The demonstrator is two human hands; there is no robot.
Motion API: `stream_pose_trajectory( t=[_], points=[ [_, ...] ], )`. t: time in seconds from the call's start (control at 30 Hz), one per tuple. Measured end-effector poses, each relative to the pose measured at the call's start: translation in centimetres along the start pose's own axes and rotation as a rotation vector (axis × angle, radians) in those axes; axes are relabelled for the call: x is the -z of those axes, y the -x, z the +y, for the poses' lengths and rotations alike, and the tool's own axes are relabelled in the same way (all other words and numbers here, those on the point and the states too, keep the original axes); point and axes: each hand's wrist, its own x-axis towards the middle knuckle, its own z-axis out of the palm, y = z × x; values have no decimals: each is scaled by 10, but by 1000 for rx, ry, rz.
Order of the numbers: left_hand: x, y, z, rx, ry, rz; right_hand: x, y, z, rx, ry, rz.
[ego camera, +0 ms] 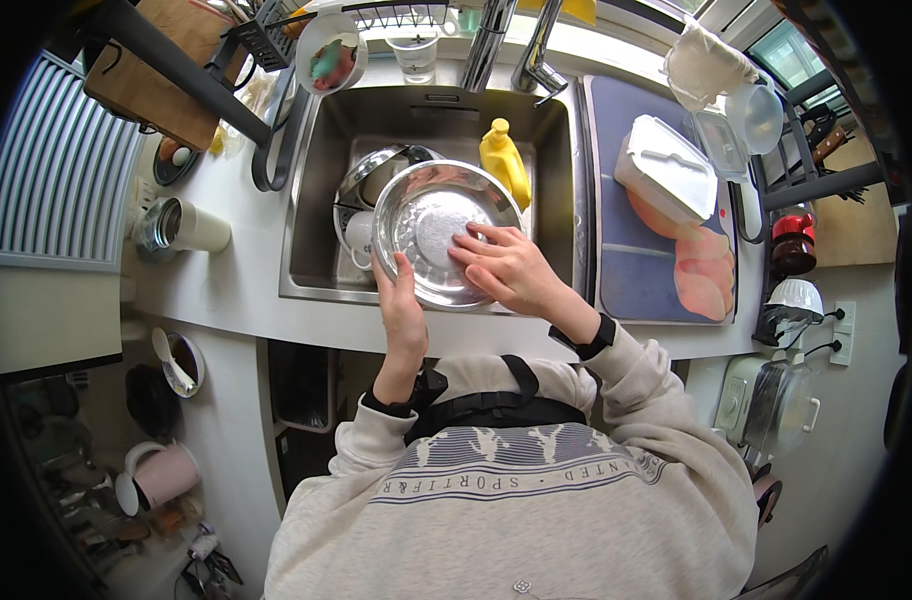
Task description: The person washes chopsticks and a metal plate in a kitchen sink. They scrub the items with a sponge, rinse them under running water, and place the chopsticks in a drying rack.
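Note:
A shiny stainless steel bowl is held tilted over the near part of the sink. My left hand grips its near left rim, thumb on top. With fingers spread, my right hand rests its fingertips on the bowl's dull round middle. Partly hidden behind the bowl, a white mug and a metal pot or bowl lie in the sink. A yellow plastic bottle stands in the sink beyond the bowl's right side.
The steel sink has a chrome faucet behind it. To the right, a grey-blue mat carries a white-lidded container and pinkish-orange sheets. A cream cup lies left. A dark metal rack leg stands beside the sink.

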Motion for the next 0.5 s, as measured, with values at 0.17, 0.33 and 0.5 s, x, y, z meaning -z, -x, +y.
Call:
stream_pose_trajectory(
  t=[0.17, 0.33, 0.5],
  points=[
    [1, -3, 0, -39, 17, -30, 4, 0, 3, 81, 95, -13],
    [2, -6, -1, 19, 34, 22, 5, 3, 2, 47, 156, -98],
    [5, -8, -3, 21, -14, 36, 3, 5, -1, 55, 77, -324]
  ],
)
